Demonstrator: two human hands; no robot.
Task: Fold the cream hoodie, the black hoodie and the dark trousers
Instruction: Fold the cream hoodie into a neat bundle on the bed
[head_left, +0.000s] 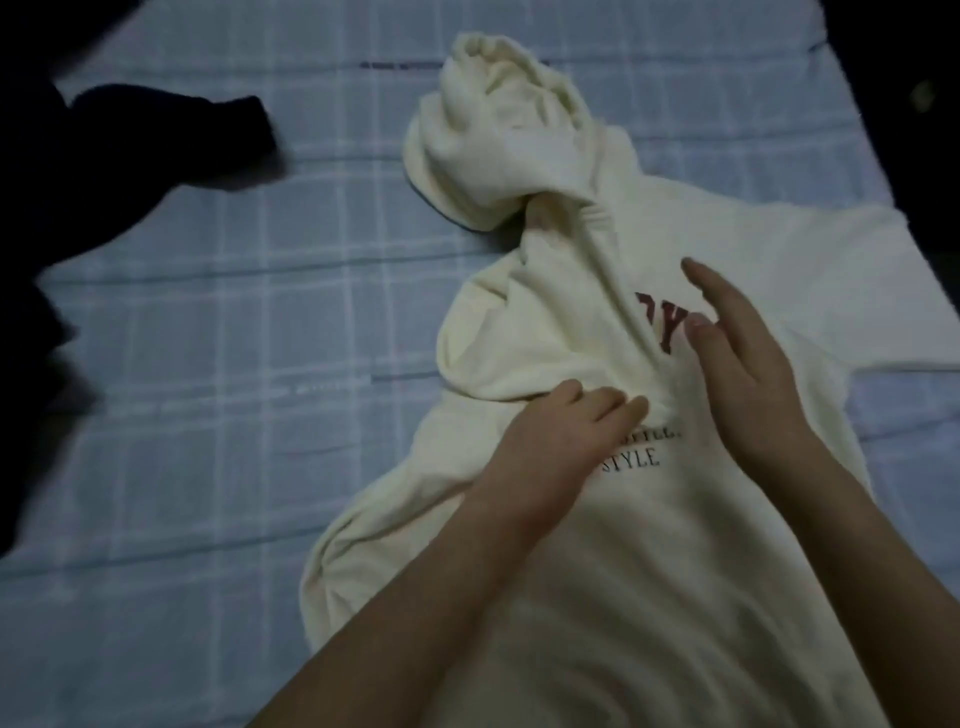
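The cream hoodie (649, 571) is laid face-up on the checked sheet (208, 364), one sleeve drawn across its chest. The left hand (561, 436) is rested on it, fingers bent; a grip cannot be confirmed. The right hand (748, 364) is held open above its print. Left of the hoodie, a black garment (104, 171) is left heaped; folding is judged barely begun.

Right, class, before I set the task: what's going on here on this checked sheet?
A person is working on the cream hoodie, spread front-up on the blue checked sheet, its hood bunched up. The left grip rests on the chest, fingers curled onto a ridge of cloth; whether it pinches is unclear. The right grip is open over the red print. A black garment lies at the left, untouched.
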